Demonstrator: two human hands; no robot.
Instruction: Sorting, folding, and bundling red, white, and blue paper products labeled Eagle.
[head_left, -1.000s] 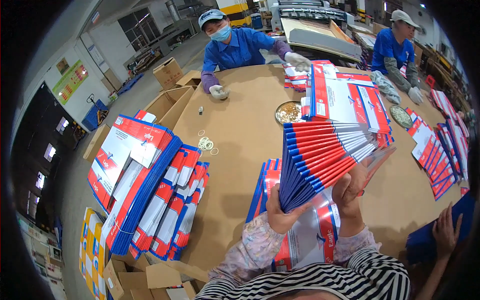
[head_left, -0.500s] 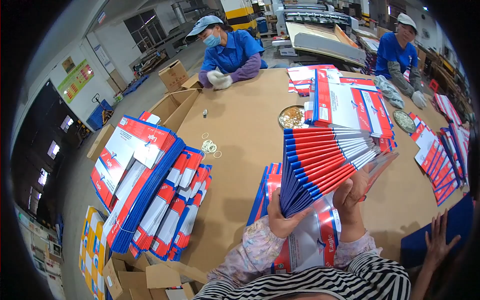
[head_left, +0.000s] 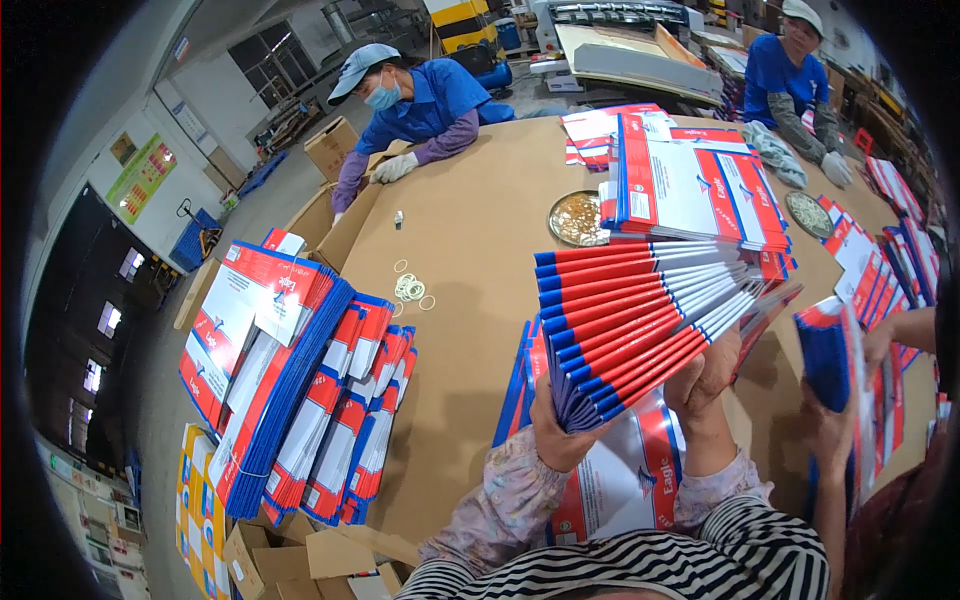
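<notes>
The person's left hand point(head_left: 563, 430) pinches the lower left corner of a fanned bundle of folded red, white and blue printed packaging sleeves point(head_left: 640, 330). The right hand point(head_left: 705, 380) is curled against the bundle's lower right side; its fingertips are partly hidden, so whether they pinch cannot be told. The bundle is raised above the brown-topped bench point(head_left: 470, 220), its folds spread toward the right. Below it, close to the person's body, lie flat glossy sleeves of the same colours point(head_left: 625, 475). Left of the bundle sits a small pile of pale rubber bands point(head_left: 410, 288); farther left rises a tall, staggered stack of matching sleeves point(head_left: 290, 370). Beyond the bundle stand a round metal dish point(head_left: 577, 218) and another sleeve stack point(head_left: 680, 185). At right, a co-worker's hands point(head_left: 832, 430) hold more sleeves.
</notes>
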